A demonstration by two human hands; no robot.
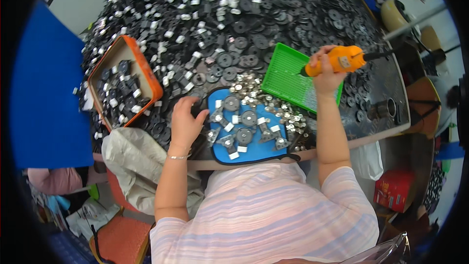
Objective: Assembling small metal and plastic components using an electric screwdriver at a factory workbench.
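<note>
In my right hand (325,71) is an orange electric screwdriver (343,59), its fingers wrapped round the body. The screwdriver's dark tip points left and down over a green plastic tray (279,66) that holds many tiny screws (311,99). My left hand (185,120) is beside the left edge of a blue mat (244,154), thumb and fingers apart, with dark parts behind them. On the mat lie several dark round discs (244,136) and small dark brackets with white blocks (227,141). Small silvery metal pieces (246,88) are heaped along the mat's far and right edges.
A large pile of black plastic parts (205,14) covers the far table. At left stands an orange-rimmed box (155,84) of dark parts with white blocks. A metal cup (387,109) sits near the right table edge. A pale cloth (129,154) hangs over the front edge.
</note>
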